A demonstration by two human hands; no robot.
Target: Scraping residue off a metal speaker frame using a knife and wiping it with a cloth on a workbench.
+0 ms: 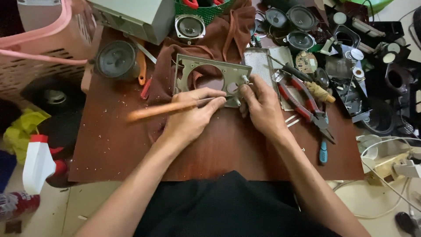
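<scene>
The left hand [190, 115] is closed around a screwdriver with an orange handle [162, 109]. The handle lies almost flat. Its long line runs from the near left up to the far right, and the thin metal tip points at the grey plastic frame [188, 66]. The tip ends right at the near edge of the frame, between the two hands. It is a bit blurry there, so I cannot tell if the tip sits in a screw.

The frame lies on a brown cloth [232, 30] on the wooden counter [109, 145], just past both hands. It has a big round hole in it. The right hand [261, 105] is curled on the near right corner of the frame and pinches it there, holding it down. Both hands are close to that corner, almost touching each other. The right hand is the one on the frame. The left hand only reaches it through the tool.

Both arms come in from the near side and bend in to meet in the middle.

Red-handled pliers [302, 103] lie just right of the right hand. A round speaker [116, 59] sits far left, and more small speakers [300, 39] are far right in a pile of parts. A pink basket [44, 35] is in the far left corner.
</scene>
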